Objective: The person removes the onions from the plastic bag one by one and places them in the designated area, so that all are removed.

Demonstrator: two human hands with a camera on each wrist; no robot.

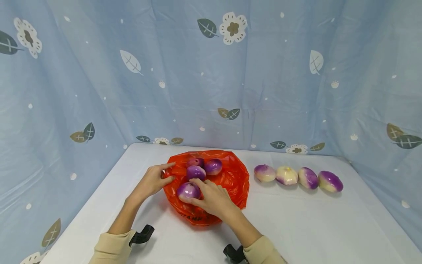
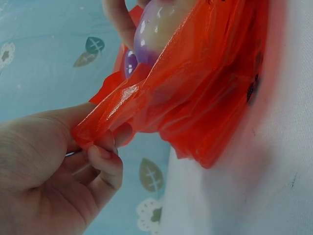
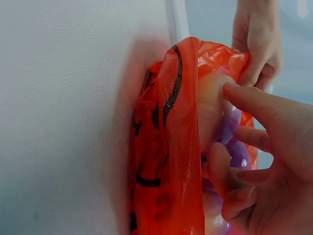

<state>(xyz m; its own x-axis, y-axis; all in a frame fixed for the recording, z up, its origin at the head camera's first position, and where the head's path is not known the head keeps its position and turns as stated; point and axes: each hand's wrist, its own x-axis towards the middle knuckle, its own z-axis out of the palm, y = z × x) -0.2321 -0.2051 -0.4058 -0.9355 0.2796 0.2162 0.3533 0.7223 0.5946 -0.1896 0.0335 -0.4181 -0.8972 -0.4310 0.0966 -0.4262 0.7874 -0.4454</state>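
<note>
A red plastic bag [image 1: 240, 183] stands with its mouth spread wide, and several purple-and-white onions lie inside. My left hand [image 1: 152, 182] pinches the bag's left rim between thumb and fingers; the left wrist view shows the film [image 2: 110, 115] caught there. Over the bag's near left part, my right hand [image 1: 215, 198] grips a purple onion [image 1: 189, 192] with thumb and fingers around it. Its pale side [image 3: 209, 100] shows in the right wrist view. Just behind it sit another onion [image 1: 196, 172] and a darker one [image 1: 213, 167].
Right of the bag, several purple-and-white onions [image 1: 308, 178] lie in a row on the white table [image 1: 296, 227]. A blue curtain [image 1: 263, 84] with leaf and flower prints hangs behind and at both sides. Black wrist devices [image 1: 142, 234] sit below both forearms.
</note>
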